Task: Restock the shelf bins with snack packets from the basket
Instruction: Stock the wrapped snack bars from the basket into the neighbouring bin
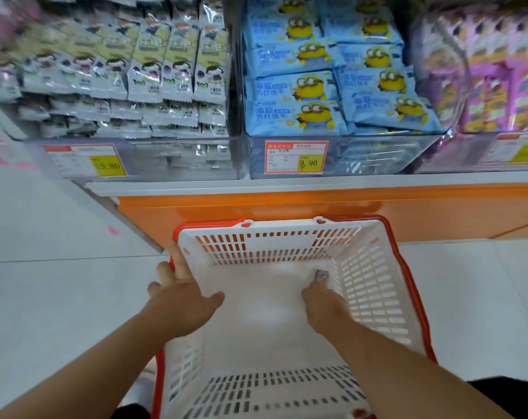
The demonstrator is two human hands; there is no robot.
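The shelf (pixel 286 186) carries three clear bins: grey packets (pixel 153 71) at left, blue packets (pixel 296 116) in the middle, purple packets (pixel 492 95) at right. The basket (pixel 380 297) sits on the floor (pixel 45 291) below, long axis running from the person toward the shelf. The left hand (pixel 181 303) grips the basket's left rim, fingers outside, thumb inside. The right hand (pixel 323 303) reaches to the basket bottom and appears to pinch a small grey item (pixel 321 276); blur prevents identification.
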